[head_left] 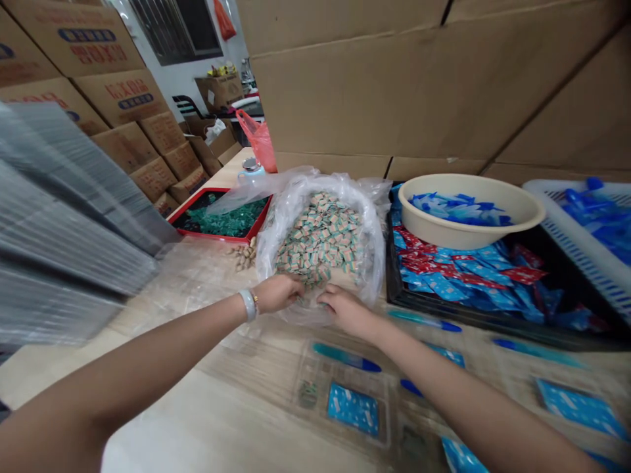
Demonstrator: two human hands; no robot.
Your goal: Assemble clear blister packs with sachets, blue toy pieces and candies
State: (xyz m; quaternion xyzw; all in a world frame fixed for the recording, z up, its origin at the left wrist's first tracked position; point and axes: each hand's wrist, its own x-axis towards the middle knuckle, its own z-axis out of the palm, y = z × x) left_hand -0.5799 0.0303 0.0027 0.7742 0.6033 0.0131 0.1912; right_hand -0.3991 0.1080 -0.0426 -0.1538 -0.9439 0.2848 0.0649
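On the table (197,407) sits a big clear bag (371,263), its mouth open wide, with lots of little green and tan squares (320,233) inside. The person's two hands are at the near edge of the bag. The left hand (280,293), with a pale bangle (248,305) on its wrist, has its fingers curled down by the squares, and I cannot tell if it grips any. The right hand (348,310) is near it, thumb and finger close together, and I cannot tell what it has either. Left of the bag is a red-edged tray (263,220) of shiny green bits (224,217), and brown lumps (242,255) lie between that tray and the bag. Right of the bag is a black tray (392,279) of blue and red packets (453,272), with a cream bowl (444,230) of blue pieces (458,209) above its back part. In front of the bag, clear trays (389,420) hold a blue packet (353,408) and blue-green sticks (345,357). Behind the bag stands brown cardboard (345,105)
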